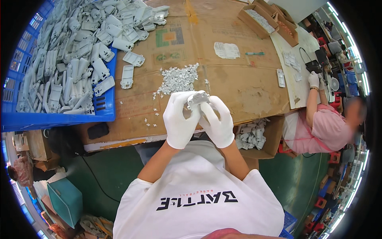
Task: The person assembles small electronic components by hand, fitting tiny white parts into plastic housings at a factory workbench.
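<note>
Both my hands wear white knit gloves and meet above the near edge of the cardboard-covered table (242, 95). Between them is a white plastic housing part (197, 98), tilted up. My left hand (179, 119) grips its left side, fingers curled round it. From the right, my right hand (218, 121) presses thumb and fingers against the same part. Just beyond my hands lies a heap of tiny white pieces (179, 79), with a few strays to its left. Two white plastic shells (127, 77) rest farther left on the cardboard.
A blue crate (59, 122) piled with white shells fills the left. Below the table's right edge stands a cardboard box (272, 139) of white parts. Small-parts boxes (258, 22), a paper sheet (227, 50) and a green pen (254, 53) lie farther back. A co-worker in pink (326, 127) works at right.
</note>
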A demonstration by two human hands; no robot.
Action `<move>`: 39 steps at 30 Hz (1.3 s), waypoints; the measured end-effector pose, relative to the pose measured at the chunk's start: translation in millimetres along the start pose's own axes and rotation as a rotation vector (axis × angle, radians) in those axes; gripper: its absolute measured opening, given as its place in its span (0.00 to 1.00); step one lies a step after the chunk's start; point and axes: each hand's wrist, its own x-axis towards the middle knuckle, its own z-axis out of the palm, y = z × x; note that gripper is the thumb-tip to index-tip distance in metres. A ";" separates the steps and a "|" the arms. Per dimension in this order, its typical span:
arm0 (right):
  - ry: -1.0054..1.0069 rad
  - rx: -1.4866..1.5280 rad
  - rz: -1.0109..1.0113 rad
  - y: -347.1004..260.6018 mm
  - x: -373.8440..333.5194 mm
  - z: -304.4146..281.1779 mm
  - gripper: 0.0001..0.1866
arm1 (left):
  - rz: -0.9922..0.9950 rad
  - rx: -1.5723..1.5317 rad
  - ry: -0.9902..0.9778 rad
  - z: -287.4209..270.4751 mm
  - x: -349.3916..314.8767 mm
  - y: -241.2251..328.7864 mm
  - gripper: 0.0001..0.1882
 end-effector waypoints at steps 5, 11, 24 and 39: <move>-0.113 0.071 0.028 -4.1 12.2 -8.2 0.26 | 0.036 -0.025 -0.008 -1.6 -1.3 3.4 0.18; -0.215 0.120 0.097 -6.6 14.3 -9.3 0.26 | -0.014 -0.028 -0.003 -3.8 -1.7 8.6 0.18; -0.255 0.152 0.225 -15.4 7.9 -12.4 0.27 | -0.030 -0.066 -0.058 -1.9 -3.3 5.4 0.14; 0.183 -0.294 0.259 95.1 12.2 1.6 0.16 | 0.041 0.051 -0.389 10.6 53.9 -25.5 0.22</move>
